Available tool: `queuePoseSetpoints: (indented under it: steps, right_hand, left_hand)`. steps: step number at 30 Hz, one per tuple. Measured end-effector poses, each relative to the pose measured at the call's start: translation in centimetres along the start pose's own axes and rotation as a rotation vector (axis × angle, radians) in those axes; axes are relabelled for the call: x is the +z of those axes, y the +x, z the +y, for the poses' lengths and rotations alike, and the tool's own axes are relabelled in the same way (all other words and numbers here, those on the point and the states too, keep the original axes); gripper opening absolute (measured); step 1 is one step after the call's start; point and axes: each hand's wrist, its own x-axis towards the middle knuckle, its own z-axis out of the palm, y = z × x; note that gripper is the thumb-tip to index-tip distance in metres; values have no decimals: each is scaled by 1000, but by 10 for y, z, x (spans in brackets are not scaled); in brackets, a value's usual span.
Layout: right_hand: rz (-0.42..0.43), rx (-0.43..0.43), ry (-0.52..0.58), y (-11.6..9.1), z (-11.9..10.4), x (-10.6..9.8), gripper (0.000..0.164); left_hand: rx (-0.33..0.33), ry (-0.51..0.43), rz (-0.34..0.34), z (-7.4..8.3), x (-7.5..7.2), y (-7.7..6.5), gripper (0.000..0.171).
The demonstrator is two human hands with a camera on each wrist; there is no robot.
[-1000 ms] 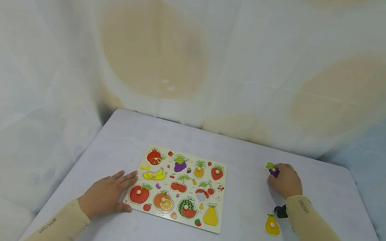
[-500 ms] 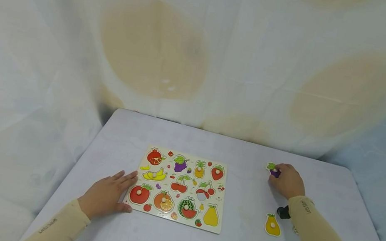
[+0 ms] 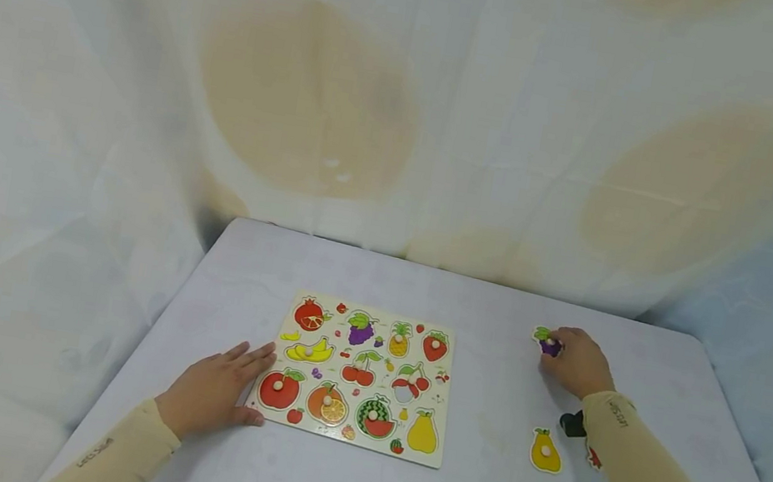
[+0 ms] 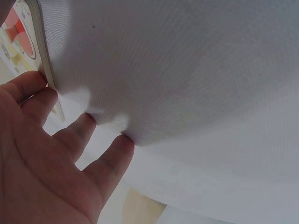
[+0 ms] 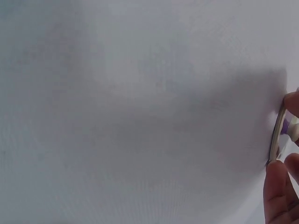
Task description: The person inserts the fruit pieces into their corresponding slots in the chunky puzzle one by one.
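Note:
At the right of the head view, my right hand [image 3: 578, 362] pinches a knobbed grape puzzle piece [image 3: 550, 347] at the tabletop. In the right wrist view, the fingertips hold the thin edges of the grape piece [image 5: 275, 137], close over the cloth. My left hand [image 3: 211, 390] rests at the left side of a fruit puzzle board [image 3: 428, 458], fingers spread. Several knobbed fruit pieces sit in the board. The grape, pear and pomegranate spots show no knob. In the left wrist view, two fingertips touch the edge of the board [image 4: 46, 65].
A yellow pear piece [image 3: 545, 452] lies on the table right of the board. Partly hidden under the right forearm is a red piece [image 3: 593, 457]. A black wrist camera [image 3: 573, 425] hangs at the right wrist. White patterned cloth [image 3: 511, 126] stands behind the table.
The right hand and forearm have shifted slightly to the right, uncovering some of the red piece. The grape piece has barely moved. My left hand and the board stay put.

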Motion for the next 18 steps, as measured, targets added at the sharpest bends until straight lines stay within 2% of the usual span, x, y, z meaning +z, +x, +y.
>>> queuePoseSetpoints:
  steps: [18]
  right_hand:
    - [19,12,-2,-3,1,3,47]
  left_hand:
    - [-2,-4,-8,3,-5,-2,95]
